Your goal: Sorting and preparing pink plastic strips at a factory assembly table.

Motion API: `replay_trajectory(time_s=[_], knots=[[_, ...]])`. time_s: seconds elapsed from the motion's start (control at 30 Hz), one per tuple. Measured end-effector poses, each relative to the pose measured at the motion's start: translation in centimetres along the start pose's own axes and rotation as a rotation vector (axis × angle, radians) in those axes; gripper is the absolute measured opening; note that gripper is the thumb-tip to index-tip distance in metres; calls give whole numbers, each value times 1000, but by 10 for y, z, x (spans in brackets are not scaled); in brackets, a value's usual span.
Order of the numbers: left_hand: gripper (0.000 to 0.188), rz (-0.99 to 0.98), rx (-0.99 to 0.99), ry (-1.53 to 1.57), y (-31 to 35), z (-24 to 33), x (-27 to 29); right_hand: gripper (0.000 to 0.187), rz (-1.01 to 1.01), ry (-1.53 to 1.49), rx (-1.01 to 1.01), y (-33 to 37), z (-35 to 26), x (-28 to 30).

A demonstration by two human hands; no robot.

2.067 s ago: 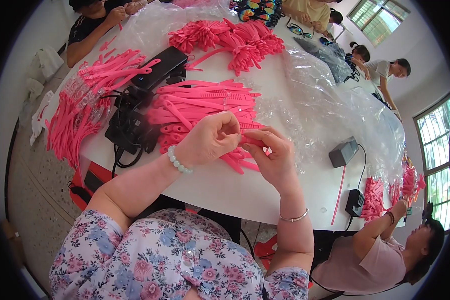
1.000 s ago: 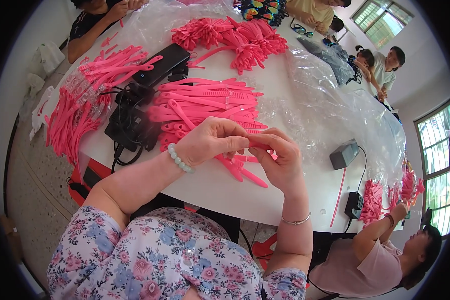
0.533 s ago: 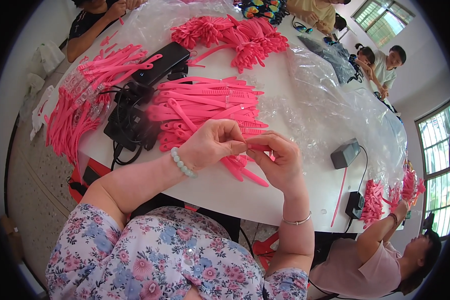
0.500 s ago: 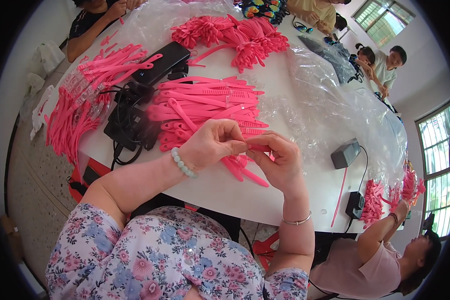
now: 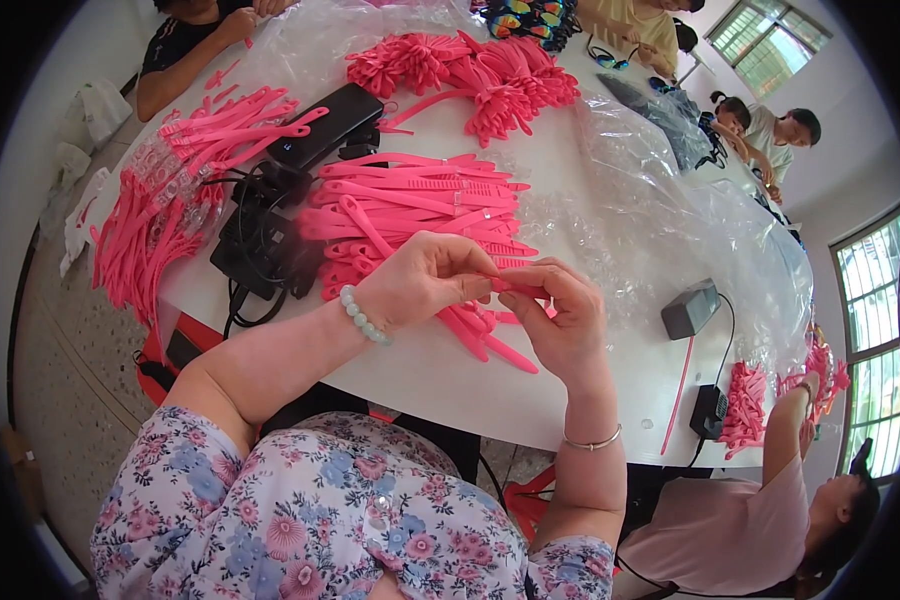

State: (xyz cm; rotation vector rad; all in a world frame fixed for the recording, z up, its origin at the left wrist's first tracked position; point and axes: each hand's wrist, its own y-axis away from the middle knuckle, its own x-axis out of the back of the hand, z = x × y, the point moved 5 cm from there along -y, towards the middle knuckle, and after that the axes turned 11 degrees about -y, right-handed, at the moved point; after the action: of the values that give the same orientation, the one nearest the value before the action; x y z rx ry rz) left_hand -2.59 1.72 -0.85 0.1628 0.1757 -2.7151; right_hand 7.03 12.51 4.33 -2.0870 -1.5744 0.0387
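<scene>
A pink rubbery strap (image 5: 500,285) is pinched between both my hands above the table. My left hand (image 5: 420,278) grips it between thumb and forefinger, and my right hand (image 5: 567,315) holds its other part with thumb and curled fingers. Most of that strap is hidden by the fingers. Just beyond them lies a layered stack of pink straps (image 5: 410,198) with slotted ends and small clear buckles. Several strap ends (image 5: 495,345) stick out beneath my hands toward the near table edge.
A pile of pink straps with clear buckles (image 5: 175,185) hangs over the left table edge. Black adapters and cables (image 5: 260,230) lie beside it. More pink straps (image 5: 470,80) and clear plastic sheeting (image 5: 660,200) lie farther back. A grey box (image 5: 691,308) stands right; co-workers sit around.
My hands stay nearly in place, with slightly shifted fingers and more pink showing between them. The co-worker at the lower right has stretched an arm out toward the straps there.
</scene>
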Motion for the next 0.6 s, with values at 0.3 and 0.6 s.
replay_trajectory(time_s=[0.3, 0.6], knots=[[9, 118, -57, -25, -1, -1, 9, 21, 159, 168, 154, -2, -7, 4], [12, 127, -64, -102, -2, 8, 5, 15, 129, 297, 162, -2, 1, 4]])
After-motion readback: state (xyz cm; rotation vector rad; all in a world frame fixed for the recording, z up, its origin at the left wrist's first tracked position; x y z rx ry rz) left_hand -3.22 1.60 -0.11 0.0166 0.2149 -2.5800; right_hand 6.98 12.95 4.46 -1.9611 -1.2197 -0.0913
